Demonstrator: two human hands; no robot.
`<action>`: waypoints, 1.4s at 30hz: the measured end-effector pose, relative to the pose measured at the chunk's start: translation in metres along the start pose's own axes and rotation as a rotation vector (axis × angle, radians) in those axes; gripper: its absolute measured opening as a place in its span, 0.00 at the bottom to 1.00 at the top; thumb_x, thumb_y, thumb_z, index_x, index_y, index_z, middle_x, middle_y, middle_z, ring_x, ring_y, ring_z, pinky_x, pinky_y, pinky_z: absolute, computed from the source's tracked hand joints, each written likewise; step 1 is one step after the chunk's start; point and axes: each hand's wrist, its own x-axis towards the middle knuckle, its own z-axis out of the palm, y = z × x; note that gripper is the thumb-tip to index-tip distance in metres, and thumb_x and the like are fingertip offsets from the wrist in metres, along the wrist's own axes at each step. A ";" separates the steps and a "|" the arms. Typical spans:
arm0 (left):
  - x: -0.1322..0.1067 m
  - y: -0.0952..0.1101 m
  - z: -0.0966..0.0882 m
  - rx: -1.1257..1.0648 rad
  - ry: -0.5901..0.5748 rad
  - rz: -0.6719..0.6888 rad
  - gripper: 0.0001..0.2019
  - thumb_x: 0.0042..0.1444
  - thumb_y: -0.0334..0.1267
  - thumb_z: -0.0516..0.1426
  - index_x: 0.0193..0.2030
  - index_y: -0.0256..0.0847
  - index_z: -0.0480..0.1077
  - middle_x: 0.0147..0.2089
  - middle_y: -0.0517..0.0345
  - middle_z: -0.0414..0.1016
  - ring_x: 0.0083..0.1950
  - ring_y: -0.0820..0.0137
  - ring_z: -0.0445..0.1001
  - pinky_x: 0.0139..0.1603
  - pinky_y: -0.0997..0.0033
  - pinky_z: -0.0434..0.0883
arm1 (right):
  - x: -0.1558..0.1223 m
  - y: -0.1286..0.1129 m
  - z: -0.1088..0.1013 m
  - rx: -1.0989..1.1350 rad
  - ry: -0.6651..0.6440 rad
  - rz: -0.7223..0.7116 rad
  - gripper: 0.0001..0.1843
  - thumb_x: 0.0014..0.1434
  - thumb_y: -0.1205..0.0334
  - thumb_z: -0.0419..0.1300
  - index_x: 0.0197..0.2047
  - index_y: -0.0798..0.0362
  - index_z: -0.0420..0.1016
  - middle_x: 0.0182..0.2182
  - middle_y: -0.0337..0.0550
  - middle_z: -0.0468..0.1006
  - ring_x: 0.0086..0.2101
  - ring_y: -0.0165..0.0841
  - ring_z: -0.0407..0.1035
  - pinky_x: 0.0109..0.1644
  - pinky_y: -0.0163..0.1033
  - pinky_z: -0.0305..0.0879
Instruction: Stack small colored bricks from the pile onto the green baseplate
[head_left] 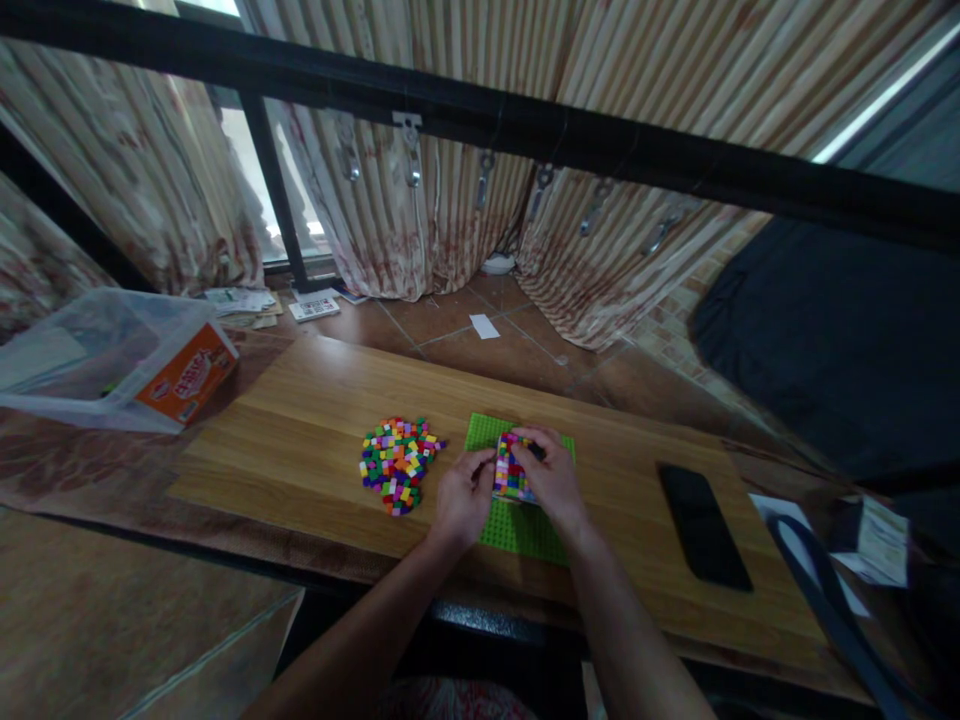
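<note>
A block built of small multicoloured toy bricks [506,478] stands on a green studded baseplate [517,530] in front of me. My right hand [553,478] reaches over the block from the right, its fingers bent around the top and far side. At the block's left edge is my left hand [463,497], thumb and fingertips pinched together. Whether a small brick sits in that pinch is too small to tell. My right hand covers part of the block. Left of the baseplate lies a loose pile of mixed-colour bricks [397,462].
The wooden board [300,450] carries the bricks and, to the right, a black phone-like slab [703,525]. A clear plastic bin [120,350] with an orange label stands at far left. A dark metal bar with hooks [480,100] crosses above. Papers [881,540] lie at right.
</note>
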 end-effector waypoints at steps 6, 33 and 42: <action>-0.002 -0.002 0.000 0.042 0.006 0.057 0.13 0.61 0.33 0.54 0.47 0.43 0.77 0.46 0.55 0.81 0.47 0.68 0.78 0.52 0.68 0.73 | -0.001 0.000 0.000 -0.017 0.010 -0.014 0.13 0.54 0.54 0.60 0.39 0.47 0.82 0.45 0.46 0.77 0.49 0.40 0.70 0.57 0.50 0.65; -0.003 -0.004 0.002 0.083 0.019 0.101 0.14 0.61 0.32 0.52 0.48 0.43 0.77 0.46 0.53 0.80 0.48 0.67 0.78 0.53 0.66 0.73 | 0.000 0.001 0.002 0.010 0.018 -0.010 0.13 0.54 0.53 0.61 0.39 0.48 0.83 0.44 0.46 0.77 0.47 0.39 0.71 0.55 0.49 0.67; -0.004 -0.004 0.002 0.085 0.018 0.111 0.14 0.62 0.31 0.52 0.48 0.42 0.76 0.45 0.53 0.80 0.47 0.67 0.78 0.52 0.66 0.73 | 0.001 -0.001 0.002 0.020 0.024 0.014 0.13 0.52 0.53 0.61 0.37 0.48 0.82 0.43 0.46 0.76 0.47 0.40 0.71 0.55 0.50 0.67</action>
